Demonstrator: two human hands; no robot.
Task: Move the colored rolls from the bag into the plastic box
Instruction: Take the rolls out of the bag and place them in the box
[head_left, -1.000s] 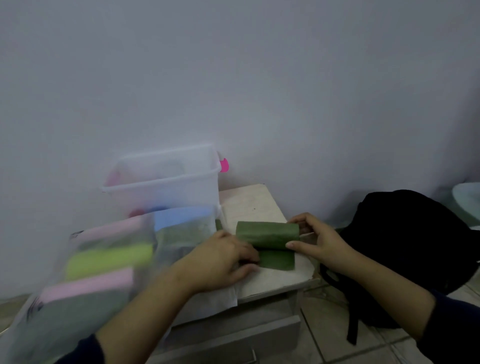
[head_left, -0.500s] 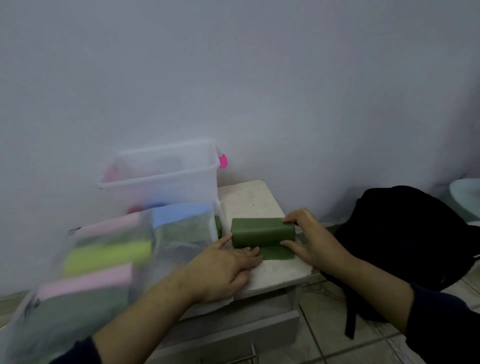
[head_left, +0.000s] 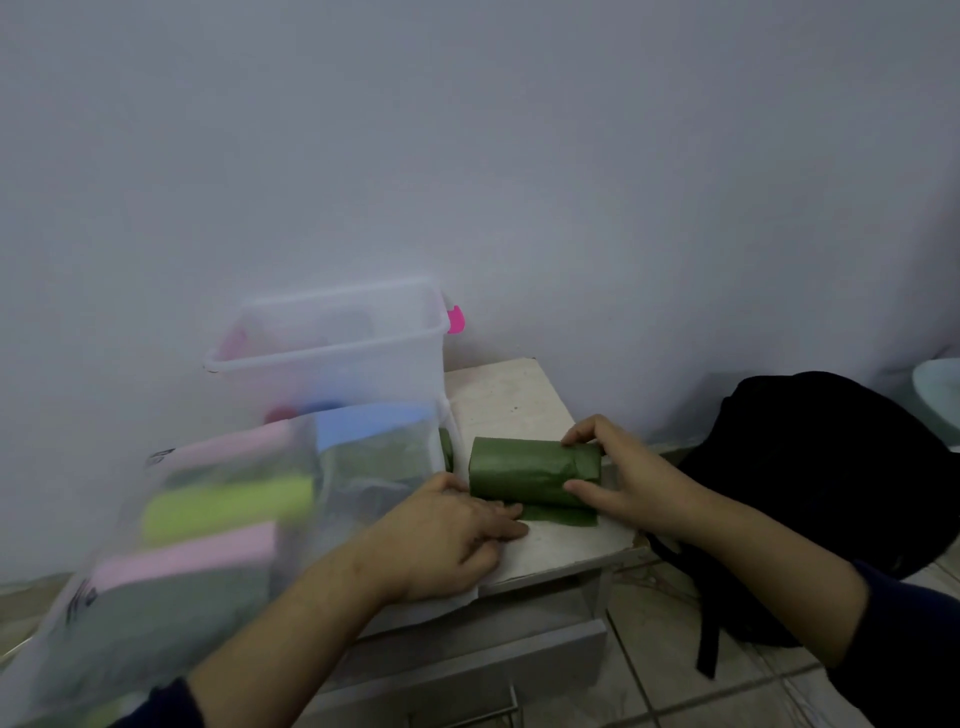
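Green paper is being rolled up on the tabletop (head_left: 524, 400). The loose flap is pressed flat by the spread left hand (head_left: 447, 535); the green roll (head_left: 530, 470) is pinched by the right hand (head_left: 618, 475). Next, it must be lifted into the plastic box (head_left: 332, 353) behind the bag (head_left: 208, 519).

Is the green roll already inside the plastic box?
No, the green roll lies on the small table to the right of the plastic box, with both hands touching it.
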